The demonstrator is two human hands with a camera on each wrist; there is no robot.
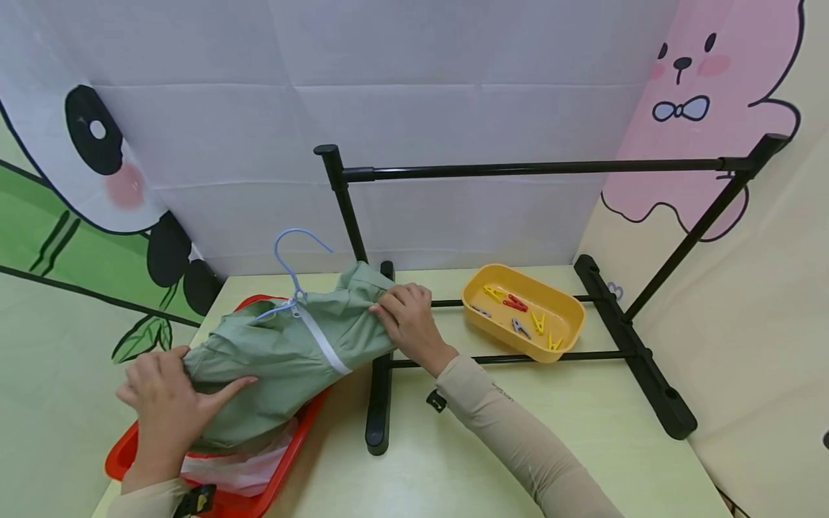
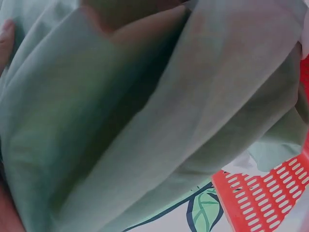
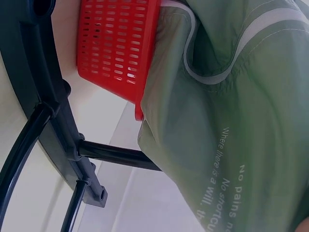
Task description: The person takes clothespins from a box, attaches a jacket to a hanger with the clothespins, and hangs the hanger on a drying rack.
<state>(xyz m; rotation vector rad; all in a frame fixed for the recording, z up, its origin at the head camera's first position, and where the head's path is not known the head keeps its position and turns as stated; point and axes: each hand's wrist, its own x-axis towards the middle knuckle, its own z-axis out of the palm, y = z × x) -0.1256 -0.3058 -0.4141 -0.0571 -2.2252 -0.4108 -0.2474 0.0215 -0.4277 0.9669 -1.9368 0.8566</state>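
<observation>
A green zip-up jacket hangs on a blue hanger, held up over a red basket. My left hand holds the jacket's left side, thumb stretched across the front and fingers at the edge. At the opposite shoulder, my right hand grips the fabric. A pale zipper strip runs down from the hanger's neck. Loose green folds fill most of the left wrist view. White printed lettering shows on the jacket in the right wrist view.
A black rack with a top bar stands behind and to the right. Across its lower bars sits a yellow tray with several yellow, red and grey clothespins. Pale pink cloth lies in the basket.
</observation>
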